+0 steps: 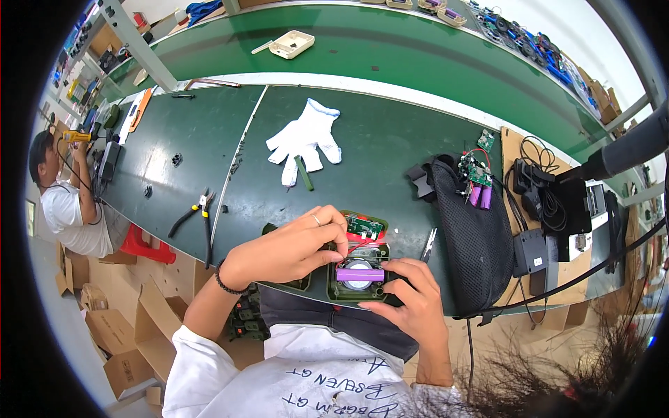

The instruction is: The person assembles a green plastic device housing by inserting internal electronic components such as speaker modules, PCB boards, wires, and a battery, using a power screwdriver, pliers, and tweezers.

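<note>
A green plastic device housing (333, 291) lies open at the table's near edge. In it sit a purple cylindrical battery (359, 275), a round speaker (358, 265) behind the battery, and a green circuit board (364, 227) toward the far end. My left hand (300, 245) reaches over from the left, its thumb and fingertips pinched on a thin red wire (357, 246) by the board. At the housing's right side, my right hand (416, 295) grips the edge, fingers by the battery's end and thumb at the near corner. Another green housing part (298, 284) is partly hidden under my left hand.
Pliers (202, 209) lie left, tweezers (429, 244) right. A white glove (306, 136) with a green strip (304, 174) lies ahead. A black mesh pouch (474, 244) and a board with purple batteries (478, 181) stand right, near cabled adapters (529, 251). A co-worker (73, 209) sits far left.
</note>
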The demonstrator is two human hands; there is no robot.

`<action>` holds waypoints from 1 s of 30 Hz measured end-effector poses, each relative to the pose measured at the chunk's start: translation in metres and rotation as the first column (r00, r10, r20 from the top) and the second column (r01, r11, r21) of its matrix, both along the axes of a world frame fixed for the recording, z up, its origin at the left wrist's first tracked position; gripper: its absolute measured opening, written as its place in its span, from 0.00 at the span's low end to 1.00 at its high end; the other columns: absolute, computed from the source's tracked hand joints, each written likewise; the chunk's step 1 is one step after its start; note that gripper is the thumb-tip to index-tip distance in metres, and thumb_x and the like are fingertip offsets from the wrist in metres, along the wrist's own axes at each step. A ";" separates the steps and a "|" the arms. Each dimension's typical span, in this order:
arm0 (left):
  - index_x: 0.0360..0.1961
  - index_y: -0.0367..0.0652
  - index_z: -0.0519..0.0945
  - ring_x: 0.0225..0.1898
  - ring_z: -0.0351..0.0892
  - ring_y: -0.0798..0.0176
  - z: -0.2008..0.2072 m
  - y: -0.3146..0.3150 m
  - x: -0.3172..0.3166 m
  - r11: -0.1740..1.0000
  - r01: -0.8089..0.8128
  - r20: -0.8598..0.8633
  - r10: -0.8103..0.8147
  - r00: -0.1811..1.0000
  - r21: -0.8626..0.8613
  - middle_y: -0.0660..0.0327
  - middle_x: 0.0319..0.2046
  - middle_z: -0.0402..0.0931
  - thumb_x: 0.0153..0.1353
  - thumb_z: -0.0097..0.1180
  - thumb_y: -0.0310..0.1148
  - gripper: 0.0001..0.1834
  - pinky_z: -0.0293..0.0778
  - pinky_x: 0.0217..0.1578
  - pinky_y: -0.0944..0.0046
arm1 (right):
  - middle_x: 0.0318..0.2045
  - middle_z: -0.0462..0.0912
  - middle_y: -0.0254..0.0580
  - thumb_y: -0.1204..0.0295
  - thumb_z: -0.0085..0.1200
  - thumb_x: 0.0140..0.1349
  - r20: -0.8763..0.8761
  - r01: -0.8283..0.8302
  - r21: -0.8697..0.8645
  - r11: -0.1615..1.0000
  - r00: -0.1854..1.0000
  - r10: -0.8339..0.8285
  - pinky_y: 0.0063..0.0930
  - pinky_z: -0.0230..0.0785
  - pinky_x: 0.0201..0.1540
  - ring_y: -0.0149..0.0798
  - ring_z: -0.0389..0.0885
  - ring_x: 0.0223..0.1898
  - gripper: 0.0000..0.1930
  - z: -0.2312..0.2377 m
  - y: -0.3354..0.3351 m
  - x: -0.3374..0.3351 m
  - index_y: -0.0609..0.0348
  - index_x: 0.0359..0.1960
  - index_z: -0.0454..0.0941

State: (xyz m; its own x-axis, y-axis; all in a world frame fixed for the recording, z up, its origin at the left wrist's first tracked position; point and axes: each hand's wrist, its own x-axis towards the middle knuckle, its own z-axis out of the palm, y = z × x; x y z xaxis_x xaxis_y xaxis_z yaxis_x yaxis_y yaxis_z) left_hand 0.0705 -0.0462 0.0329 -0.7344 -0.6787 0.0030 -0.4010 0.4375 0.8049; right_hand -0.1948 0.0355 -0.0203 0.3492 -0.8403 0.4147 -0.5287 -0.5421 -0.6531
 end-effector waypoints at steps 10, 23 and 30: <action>0.46 0.41 0.80 0.54 0.77 0.50 0.001 0.004 0.007 0.992 -0.084 -0.099 0.075 0.992 -0.090 0.56 0.50 0.78 0.66 0.63 0.25 0.09 0.75 0.54 0.55 | 0.47 0.84 0.44 0.63 0.83 0.38 -0.013 0.052 -0.026 0.998 0.999 -0.053 0.42 0.79 0.48 0.51 0.83 0.48 0.23 -0.003 0.002 0.001 0.58 0.26 0.78; 0.39 0.42 0.82 0.51 0.76 0.55 0.006 0.001 -0.013 0.910 0.031 0.190 0.053 0.980 -0.413 0.61 0.46 0.75 0.60 0.67 0.29 0.08 0.74 0.51 0.55 | 0.47 0.84 0.43 0.63 0.83 0.38 -0.017 0.059 -0.021 0.998 0.998 -0.059 0.42 0.78 0.49 0.51 0.83 0.48 0.22 -0.002 0.002 0.002 0.58 0.26 0.79; 0.38 0.42 0.81 0.50 0.77 0.57 -0.001 0.006 -0.012 0.869 0.033 0.175 0.062 0.983 -0.493 0.61 0.46 0.75 0.60 0.65 0.28 0.06 0.73 0.49 0.57 | 0.47 0.85 0.44 0.63 0.83 0.39 -0.016 0.054 -0.012 0.998 0.998 -0.054 0.41 0.78 0.48 0.51 0.83 0.48 0.22 -0.002 0.002 0.002 0.59 0.26 0.79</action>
